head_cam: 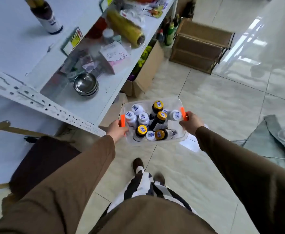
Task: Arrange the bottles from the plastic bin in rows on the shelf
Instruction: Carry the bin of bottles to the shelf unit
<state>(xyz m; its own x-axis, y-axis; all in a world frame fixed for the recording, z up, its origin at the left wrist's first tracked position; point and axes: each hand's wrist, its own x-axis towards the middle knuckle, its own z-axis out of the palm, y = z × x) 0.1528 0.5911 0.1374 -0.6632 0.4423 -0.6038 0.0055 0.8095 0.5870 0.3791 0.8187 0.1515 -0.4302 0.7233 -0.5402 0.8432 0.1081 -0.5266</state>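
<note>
White shelving (80, 105) is standing left. Left hand (117, 130) and right hand (191, 123) are gripping the orange handles of the clear plastic bin (177, 141), which is holding barcode-stickered bottles (158, 122); label text is unreadable.

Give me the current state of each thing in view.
Plastic bin: lidless, carried above the floor.
Bottles: capped, jumbled inside the bin.
Left hand: grips the bin's left orange handle.
Right hand: grips the right orange handle.
Shelf bottle: upright on the shelf.
Steel bowls: stacked.
</note>
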